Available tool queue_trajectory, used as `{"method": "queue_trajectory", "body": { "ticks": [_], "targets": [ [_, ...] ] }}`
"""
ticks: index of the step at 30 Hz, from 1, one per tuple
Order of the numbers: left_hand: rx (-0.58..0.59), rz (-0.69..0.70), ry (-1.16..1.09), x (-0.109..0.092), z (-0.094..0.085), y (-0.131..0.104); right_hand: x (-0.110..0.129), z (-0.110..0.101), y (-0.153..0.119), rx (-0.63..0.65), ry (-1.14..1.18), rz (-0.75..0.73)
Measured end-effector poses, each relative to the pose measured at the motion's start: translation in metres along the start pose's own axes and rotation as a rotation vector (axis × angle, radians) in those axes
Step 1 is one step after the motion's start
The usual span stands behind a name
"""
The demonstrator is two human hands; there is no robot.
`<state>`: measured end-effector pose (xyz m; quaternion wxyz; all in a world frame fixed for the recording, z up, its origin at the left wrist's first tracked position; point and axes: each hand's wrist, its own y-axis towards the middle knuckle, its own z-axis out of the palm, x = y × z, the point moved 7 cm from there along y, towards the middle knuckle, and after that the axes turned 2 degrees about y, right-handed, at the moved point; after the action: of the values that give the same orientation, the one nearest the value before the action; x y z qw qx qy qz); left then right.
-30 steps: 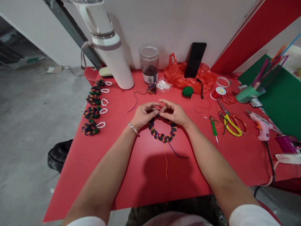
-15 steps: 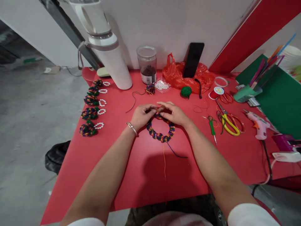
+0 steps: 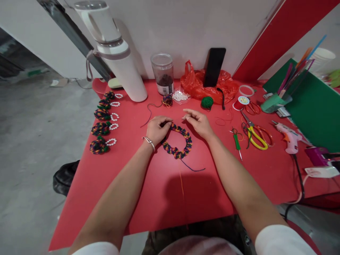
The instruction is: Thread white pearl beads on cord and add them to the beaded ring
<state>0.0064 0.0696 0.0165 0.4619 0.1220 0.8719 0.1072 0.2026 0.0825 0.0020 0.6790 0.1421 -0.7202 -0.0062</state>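
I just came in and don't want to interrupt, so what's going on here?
A person is handling a multicoloured yarn ring on a red table. Their left hand pinches it at its upper left; the right hand is apart from it, off its upper right, and whether it holds anything thin is unclear. A dark blue yarn tail trails from the ring's near edge. Five yarn bundles line the table's left side, with a pink glue gun over on the right.

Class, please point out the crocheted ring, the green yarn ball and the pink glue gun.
Crocheted ring (image 3: 177, 154): head view, on the near side of its band.
Green yarn ball (image 3: 207, 103): head view, middle of its surface.
Pink glue gun (image 3: 292, 136): head view, on its body.
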Motion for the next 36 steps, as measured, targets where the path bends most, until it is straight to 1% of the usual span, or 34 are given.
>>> {"method": "queue_trajectory", "body": {
  "ticks": [2, 4, 6, 10, 12, 14, 16, 18, 20, 22, 24, 26, 28, 30, 32, 34, 36],
  "targets": [
    [0.018, 0.048, 0.014, -0.005, 0.001, 0.000, -0.002, -0.001, -0.001, -0.007, 0.017, 0.015],
    [0.040, 0.077, 0.062, -0.008, 0.003, 0.001, 0.001, -0.001, -0.004, 0.010, -0.050, -0.006],
    [0.061, 0.086, 0.128, -0.008, 0.006, 0.002, 0.009, 0.000, -0.008, 0.061, -0.180, -0.068],
    [0.072, 0.081, 0.215, -0.006, 0.010, 0.002, 0.024, 0.005, -0.017, 0.209, -0.436, -0.205],
    [0.068, 0.074, 0.223, -0.005, 0.010, 0.002, 0.027, 0.005, -0.019, 0.242, -0.473, -0.229],
    [0.059, 0.062, 0.203, -0.005, 0.009, 0.001, 0.028, 0.004, -0.020, 0.239, -0.463, -0.225],
    [0.036, 0.041, 0.136, -0.003, 0.007, 0.002, 0.025, 0.001, -0.019, 0.194, -0.395, -0.186],
    [-0.002, 0.009, 0.008, -0.001, 0.003, 0.002, 0.018, -0.005, -0.018, 0.129, -0.257, -0.110],
    [-0.061, -0.057, -0.169, 0.006, -0.001, 0.003, 0.010, -0.011, -0.017, 0.071, -0.099, -0.025],
    [-0.143, -0.151, -0.354, 0.016, -0.006, 0.003, 0.004, -0.015, -0.015, 0.043, 0.005, 0.034],
    [-0.239, -0.229, -0.500, 0.026, -0.012, 0.001, 0.003, -0.016, -0.014, 0.040, 0.027, 0.049],
    [-0.308, -0.245, -0.549, 0.029, -0.021, -0.005, 0.008, -0.013, -0.015, 0.048, -0.041, 0.008],
    [-0.320, -0.207, -0.460, 0.023, -0.031, -0.014, 0.019, -0.008, -0.017, 0.054, -0.185, -0.101],
    [-0.268, -0.131, -0.254, 0.012, -0.039, -0.026, 0.033, 0.000, -0.023, 0.044, -0.334, -0.247],
    [-0.178, -0.020, -0.037, -0.002, -0.040, -0.038, 0.044, 0.009, -0.029, 0.039, -0.422, -0.359],
    [-0.149, 0.025, 0.130, -0.007, -0.042, -0.047, 0.049, 0.017, -0.034, 0.051, -0.455, -0.414],
    [-0.148, 0.008, 0.240, -0.004, -0.042, -0.052, 0.051, 0.023, -0.036, 0.067, -0.459, -0.433]
  ]
}}
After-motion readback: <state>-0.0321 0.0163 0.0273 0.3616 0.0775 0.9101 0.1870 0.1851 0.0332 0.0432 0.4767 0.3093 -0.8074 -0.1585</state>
